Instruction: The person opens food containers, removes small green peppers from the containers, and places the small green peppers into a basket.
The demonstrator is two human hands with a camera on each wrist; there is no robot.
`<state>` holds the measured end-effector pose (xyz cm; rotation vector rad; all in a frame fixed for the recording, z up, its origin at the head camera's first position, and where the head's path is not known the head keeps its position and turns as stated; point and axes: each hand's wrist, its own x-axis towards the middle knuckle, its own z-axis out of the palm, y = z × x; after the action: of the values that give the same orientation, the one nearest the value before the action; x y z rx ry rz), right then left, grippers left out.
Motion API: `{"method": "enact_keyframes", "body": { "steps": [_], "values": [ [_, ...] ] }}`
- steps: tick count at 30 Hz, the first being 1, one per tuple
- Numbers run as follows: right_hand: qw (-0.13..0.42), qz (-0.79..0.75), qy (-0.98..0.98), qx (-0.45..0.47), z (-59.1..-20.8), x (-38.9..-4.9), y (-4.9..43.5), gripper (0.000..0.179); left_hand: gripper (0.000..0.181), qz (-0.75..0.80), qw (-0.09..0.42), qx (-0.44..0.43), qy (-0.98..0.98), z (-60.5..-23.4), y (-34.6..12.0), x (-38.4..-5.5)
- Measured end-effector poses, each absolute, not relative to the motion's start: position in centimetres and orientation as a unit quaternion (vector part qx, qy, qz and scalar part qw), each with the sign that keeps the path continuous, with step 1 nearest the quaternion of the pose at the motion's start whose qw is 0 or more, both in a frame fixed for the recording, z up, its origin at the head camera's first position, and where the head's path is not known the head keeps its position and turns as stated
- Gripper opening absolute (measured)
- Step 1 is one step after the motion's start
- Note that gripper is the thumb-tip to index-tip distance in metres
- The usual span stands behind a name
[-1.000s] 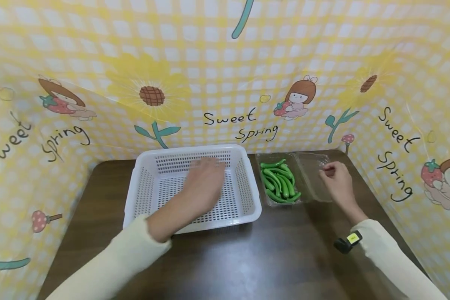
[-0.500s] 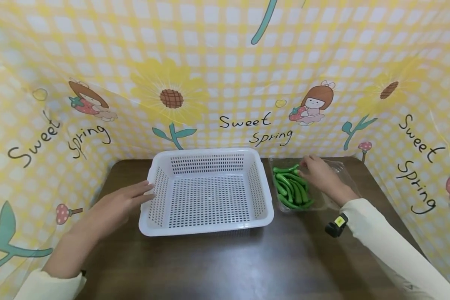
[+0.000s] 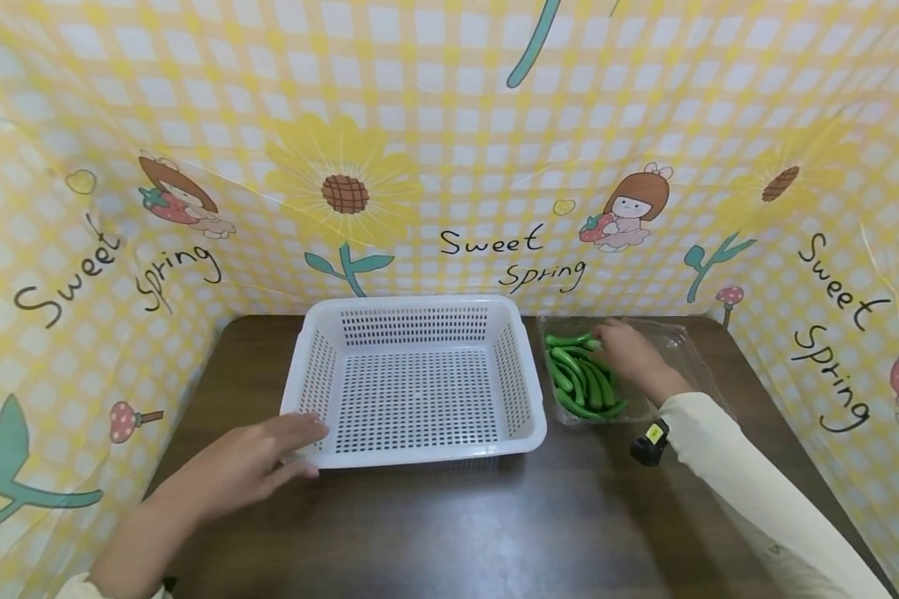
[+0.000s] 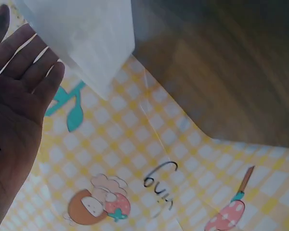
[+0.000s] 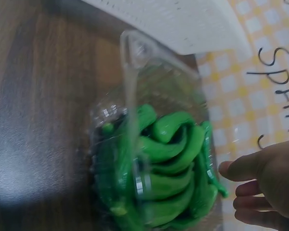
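A white plastic basket [image 3: 419, 457] with slotted walls stands on the table. My left hand [image 3: 247, 466] is at its front left corner, fingers over the rim and thumb below. In the left wrist view those fingers [image 4: 24, 60] are extended beside the basket's outer wall. Right of the basket, several green chili peppers [image 3: 580, 378] lie in a clear plastic box [image 3: 562, 416] with its lid folded open. My right hand [image 3: 633, 358] reaches over the box, fingertips right at the peppers' upper end. In the right wrist view its thumb [image 5: 243, 166] is close to a pepper's stem.
The box's clear lid [image 3: 689, 349] lies to the right, partly behind my right forearm. A dark brown wooden table [image 3: 457, 532] carries everything. Yellow checked cloth [image 3: 419, 150] walls in the back and both sides.
My left hand has gone from over the basket to its left side, then down to the front left corner. My right hand has moved left from the lid to the peppers. The head view has shifted.
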<state>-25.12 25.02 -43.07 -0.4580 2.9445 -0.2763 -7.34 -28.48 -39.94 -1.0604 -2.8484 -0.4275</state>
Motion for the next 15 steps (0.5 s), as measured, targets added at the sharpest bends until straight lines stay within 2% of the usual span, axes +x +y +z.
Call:
{"method": "enact_keyframes", "body": {
  "steps": [4,8,15],
  "values": [
    [0.078,-0.073,0.981,-0.164,-43.8,-25.3,25.3,0.039,0.033,-0.143,0.054,-0.375,-0.914,-40.2,-27.7,-6.9],
    [0.08,-0.067,0.981,-0.164,-44.5,-25.6,25.4,0.036,0.029,-0.138,0.041,-0.367,-0.919,-40.1,-27.3,-6.7],
    [0.107,-0.076,0.981,-0.14,-45.4,-25.9,25.0,0.024,0.034,-0.113,0.02,-0.344,-0.932,-39.9,-26.9,-6.3]
  ]
}}
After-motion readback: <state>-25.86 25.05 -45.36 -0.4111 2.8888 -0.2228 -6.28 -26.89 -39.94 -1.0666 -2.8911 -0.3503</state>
